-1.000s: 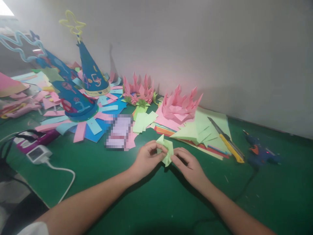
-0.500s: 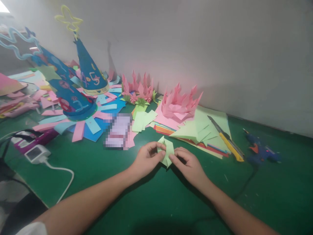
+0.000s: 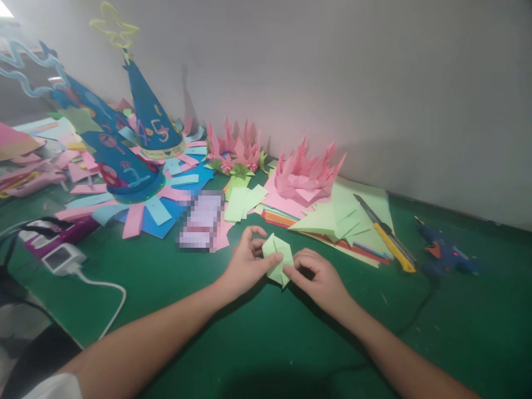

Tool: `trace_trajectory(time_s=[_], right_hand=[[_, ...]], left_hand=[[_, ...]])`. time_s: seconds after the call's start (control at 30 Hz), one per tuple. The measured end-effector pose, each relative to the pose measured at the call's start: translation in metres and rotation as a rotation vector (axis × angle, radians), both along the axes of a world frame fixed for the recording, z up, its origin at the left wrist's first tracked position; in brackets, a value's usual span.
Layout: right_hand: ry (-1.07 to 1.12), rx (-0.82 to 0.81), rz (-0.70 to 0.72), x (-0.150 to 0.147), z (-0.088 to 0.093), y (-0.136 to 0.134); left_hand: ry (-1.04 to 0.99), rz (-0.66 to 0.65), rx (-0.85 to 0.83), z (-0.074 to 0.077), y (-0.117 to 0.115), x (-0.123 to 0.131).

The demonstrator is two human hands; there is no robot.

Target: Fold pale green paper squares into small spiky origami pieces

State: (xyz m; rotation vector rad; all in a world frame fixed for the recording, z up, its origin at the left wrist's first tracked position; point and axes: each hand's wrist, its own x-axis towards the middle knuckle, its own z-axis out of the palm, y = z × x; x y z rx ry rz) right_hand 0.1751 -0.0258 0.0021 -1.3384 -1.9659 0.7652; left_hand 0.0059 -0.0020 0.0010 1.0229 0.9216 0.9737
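Note:
A small piece of folded light green paper (image 3: 276, 247) is held just above the green table, between both hands. My left hand (image 3: 249, 263) grips its left side, thumb flat on the front face and index finger lifted away behind it. My right hand (image 3: 318, 277) pinches the lower right edge between thumb and curled fingers. Fold lines cross the paper's face, and its outline is roughly six-sided. Beyond my hands lie loose light green slips (image 3: 241, 203) and a pink folded-paper crown (image 3: 306, 174).
A yellow utility knife (image 3: 393, 244) lies on stacked coloured paper (image 3: 361, 205), left of a blue glue gun (image 3: 446, 252). Blue cone hats (image 3: 152, 119), a second pink crown (image 3: 233, 147), a blurred-out phone (image 3: 200, 220) and a purple power strip (image 3: 62, 238) with a white charger stand leftward.
My left index finger has lifted off the paper's front, and the thumb now lies across its face. The paper has turned slightly, showing more of its folded front.

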Motion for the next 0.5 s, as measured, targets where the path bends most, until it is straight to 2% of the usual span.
trace_trajectory(time_s=[0.17, 0.3, 0.5], right_hand=[[-0.027, 0.004, 0.034, 0.0003, 0.0009, -0.0003], [-0.030, 0.027, 0.053, 0.0001, 0.0024, -0.0007], [0.099, -0.059, -0.069, 0.0019, 0.0025, -0.0009]], left_hand=[[-0.007, -0.091, -0.029, 0.0067, 0.0014, -0.0021], [0.062, -0.092, 0.010, 0.0070, 0.0015, -0.0029], [-0.003, -0.039, -0.057, 0.0038, 0.0032, -0.0038]])
